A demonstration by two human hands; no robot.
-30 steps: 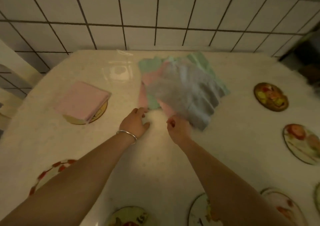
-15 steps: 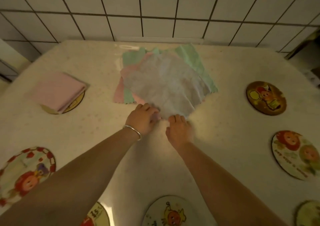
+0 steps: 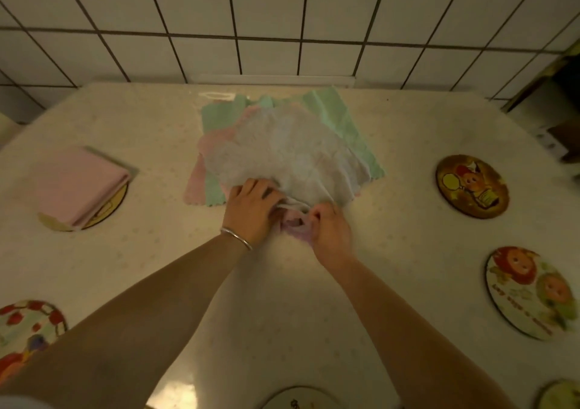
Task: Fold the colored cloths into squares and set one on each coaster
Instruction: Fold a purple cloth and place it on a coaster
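Note:
A pile of unfolded cloths lies at the table's far middle: a grey cloth on top, with pink and green ones under it. My left hand and my right hand both grip the grey cloth's near edge, which is bunched up between them. At the left, a folded pink cloth sits on a round coaster.
Bare picture coasters ring the table: two at the right, one at the near left, one at the near edge, another at the near right corner. A tiled wall backs the table.
Both hands have closed on the grey cloth's near edge and drawn it toward me, bunching it. One second ago the cloth was in motion above the pile.

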